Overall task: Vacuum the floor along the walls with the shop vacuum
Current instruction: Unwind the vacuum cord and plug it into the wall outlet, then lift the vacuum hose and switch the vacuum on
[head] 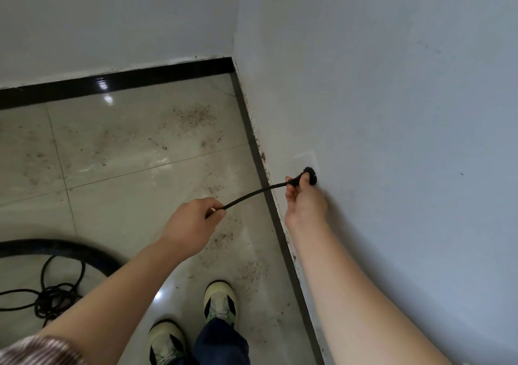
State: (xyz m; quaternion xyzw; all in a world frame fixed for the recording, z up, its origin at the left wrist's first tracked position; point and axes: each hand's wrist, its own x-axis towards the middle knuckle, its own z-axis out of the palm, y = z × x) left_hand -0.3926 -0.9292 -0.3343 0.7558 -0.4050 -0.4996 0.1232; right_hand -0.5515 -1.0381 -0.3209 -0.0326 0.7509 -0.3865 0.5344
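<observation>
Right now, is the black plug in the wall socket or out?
Seemingly in: the plug sits against the white socket plate, pinched by the right hand; the left hand holds its cord. Fully seated? Cannot tell.

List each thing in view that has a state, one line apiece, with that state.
plug: at the wall outlet, gripped by the right hand; fully seated or not, cannot tell.
power cord: spans between both hands, slightly bowed.
left hand: pinches the cord.
vacuum hose: lying curved on the floor.
cord tangle: loose on the floor.
floor: dirty, debris scattered near the baseboard.
</observation>
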